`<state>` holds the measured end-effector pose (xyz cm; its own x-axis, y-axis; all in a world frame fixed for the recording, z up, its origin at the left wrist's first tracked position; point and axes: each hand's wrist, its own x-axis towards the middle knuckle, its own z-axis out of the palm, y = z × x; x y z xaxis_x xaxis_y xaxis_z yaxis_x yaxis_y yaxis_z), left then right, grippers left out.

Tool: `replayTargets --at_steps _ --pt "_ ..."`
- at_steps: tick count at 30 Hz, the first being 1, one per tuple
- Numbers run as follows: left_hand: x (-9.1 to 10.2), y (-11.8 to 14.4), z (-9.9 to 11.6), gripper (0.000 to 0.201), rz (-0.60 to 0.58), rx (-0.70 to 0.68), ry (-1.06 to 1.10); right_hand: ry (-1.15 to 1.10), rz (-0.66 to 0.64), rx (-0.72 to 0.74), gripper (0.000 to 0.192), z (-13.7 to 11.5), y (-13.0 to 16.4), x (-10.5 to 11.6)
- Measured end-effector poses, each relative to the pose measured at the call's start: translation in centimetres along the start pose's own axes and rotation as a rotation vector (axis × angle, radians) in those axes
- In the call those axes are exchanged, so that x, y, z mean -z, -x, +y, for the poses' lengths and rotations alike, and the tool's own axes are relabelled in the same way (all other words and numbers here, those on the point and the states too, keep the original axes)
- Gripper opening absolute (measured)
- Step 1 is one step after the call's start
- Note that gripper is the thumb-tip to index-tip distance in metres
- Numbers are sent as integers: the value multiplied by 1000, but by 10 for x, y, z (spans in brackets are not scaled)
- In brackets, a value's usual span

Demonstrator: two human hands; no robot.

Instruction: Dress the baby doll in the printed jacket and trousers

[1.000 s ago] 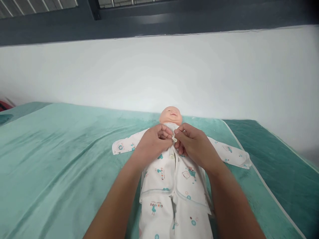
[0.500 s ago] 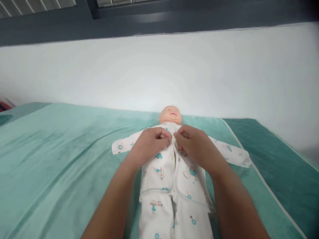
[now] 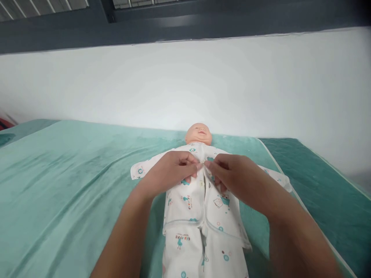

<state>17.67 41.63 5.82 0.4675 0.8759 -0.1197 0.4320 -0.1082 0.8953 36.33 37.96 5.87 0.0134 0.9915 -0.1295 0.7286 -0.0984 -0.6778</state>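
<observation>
A baby doll [image 3: 199,134] lies on its back, dressed in a white baby jacket [image 3: 179,210] with teal animal prints. My left hand [image 3: 177,168] is closed, its thumb and fingers pinching the jacket's front edge at the chest. Opposite it, my right hand [image 3: 233,170] is also closed in a pinch on the other front edge, the fingertips of both hands almost meeting. The exact spot they grip is mostly hidden. Just below, a small pale button [image 3: 201,183] sits on the left front panel, where the two panels lie slightly apart. Matching trousers [image 3: 185,260] cover the legs.
A light green blanket [image 3: 72,185] with some creases lies under the doll. Darker green cloth [image 3: 321,185] extends at the right. Behind the doll's head rises a white wall [image 3: 174,85], with a dark frame [image 3: 185,23] above it. A red object [image 3: 5,123] shows at the far left edge.
Both hands have shifted slightly down the chest. My right wrist and forearm have swung outward to the right, and more of the jacket's collar shows.
</observation>
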Motion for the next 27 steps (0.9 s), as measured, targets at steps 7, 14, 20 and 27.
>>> replayTargets --at_steps 7,14,20,27 --pt "3 4 1 13 -259 4 -73 294 -205 11 34 -26 19 -7" --pt "0 4 -2 10 -209 -10 -186 185 -273 81 35 -11 11 -6" --pt "2 9 -1 16 -229 -89 -167 -126 -426 158 32 5 10 5" --pt "0 9 -13 19 -270 -130 107 -798 -153 238 34 15 11 -26"
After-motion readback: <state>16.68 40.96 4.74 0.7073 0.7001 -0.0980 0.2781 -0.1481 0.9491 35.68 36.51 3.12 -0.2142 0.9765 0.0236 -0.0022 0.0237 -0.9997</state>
